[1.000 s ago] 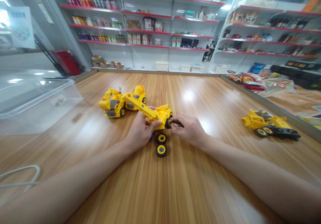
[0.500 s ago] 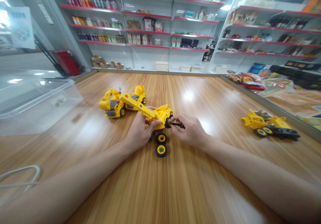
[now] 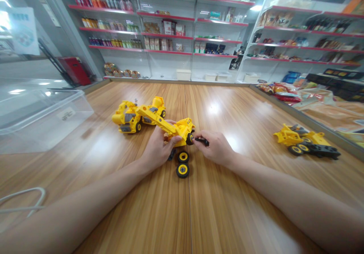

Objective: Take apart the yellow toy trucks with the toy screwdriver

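My left hand [image 3: 158, 147] is wrapped round a yellow toy construction truck [image 3: 182, 129] with a long boom, held just above the wooden table [image 3: 227, 193]. My right hand [image 3: 216, 147] pinches a small black screwdriver-like tool [image 3: 201, 141] whose tip meets a black-and-yellow wheel [image 3: 190, 139] on the truck's side. Two loose wheels [image 3: 182, 163] lie on the table right below the truck, with a small dark part beside them.
Two more yellow toy trucks [image 3: 133, 115] stand behind my left hand. Another yellow vehicle with a black base [image 3: 308, 143] lies at the right. A clear plastic bin [image 3: 36, 113] sits at the left, a white cable [image 3: 25, 201] near the front left edge. Store shelves line the back.
My right hand has shifted slightly with the black tool at the wheel; the truck and left hand have barely moved.
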### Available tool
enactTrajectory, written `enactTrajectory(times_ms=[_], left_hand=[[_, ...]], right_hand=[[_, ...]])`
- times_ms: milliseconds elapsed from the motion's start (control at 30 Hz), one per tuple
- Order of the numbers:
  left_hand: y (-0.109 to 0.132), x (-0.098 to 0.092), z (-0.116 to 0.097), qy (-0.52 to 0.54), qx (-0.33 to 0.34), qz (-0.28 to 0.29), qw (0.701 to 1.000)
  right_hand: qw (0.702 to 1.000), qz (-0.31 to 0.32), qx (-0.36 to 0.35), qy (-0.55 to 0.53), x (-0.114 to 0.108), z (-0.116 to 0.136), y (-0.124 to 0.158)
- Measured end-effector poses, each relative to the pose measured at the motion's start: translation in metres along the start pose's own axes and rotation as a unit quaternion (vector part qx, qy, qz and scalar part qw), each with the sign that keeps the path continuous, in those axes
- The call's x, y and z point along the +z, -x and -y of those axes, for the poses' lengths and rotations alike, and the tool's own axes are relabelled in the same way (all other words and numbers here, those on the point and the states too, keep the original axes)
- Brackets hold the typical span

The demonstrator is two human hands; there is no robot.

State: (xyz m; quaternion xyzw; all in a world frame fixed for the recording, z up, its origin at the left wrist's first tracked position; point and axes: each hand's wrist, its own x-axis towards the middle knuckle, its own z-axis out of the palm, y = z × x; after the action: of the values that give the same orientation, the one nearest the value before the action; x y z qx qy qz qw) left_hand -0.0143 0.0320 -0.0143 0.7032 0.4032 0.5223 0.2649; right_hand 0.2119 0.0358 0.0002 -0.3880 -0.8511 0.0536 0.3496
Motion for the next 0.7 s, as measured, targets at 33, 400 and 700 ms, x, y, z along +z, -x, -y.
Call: enactTrajectory(times_ms=[33, 400, 700], left_hand=[[0.0002, -0.0001, -0.0003, 0.006, 0.000, 0.005, 1.000], [0.0014, -0.0006, 0.0012, 0.017, 0.017, 0.021, 0.999], [0.0018, -0.0009, 0.0008, -0.003, 0.033, 0.028, 0.999]], right_hand=[[1.000, 0.001, 0.004, -0.002, -0.0003, 0.0004, -0.0002], [1.000, 0.006, 0.010, -0.019, -0.0004, -0.0003, -0.0007], [1.000, -0.025, -0.009, -0.003, 0.0016, 0.0010, 0.0002]])
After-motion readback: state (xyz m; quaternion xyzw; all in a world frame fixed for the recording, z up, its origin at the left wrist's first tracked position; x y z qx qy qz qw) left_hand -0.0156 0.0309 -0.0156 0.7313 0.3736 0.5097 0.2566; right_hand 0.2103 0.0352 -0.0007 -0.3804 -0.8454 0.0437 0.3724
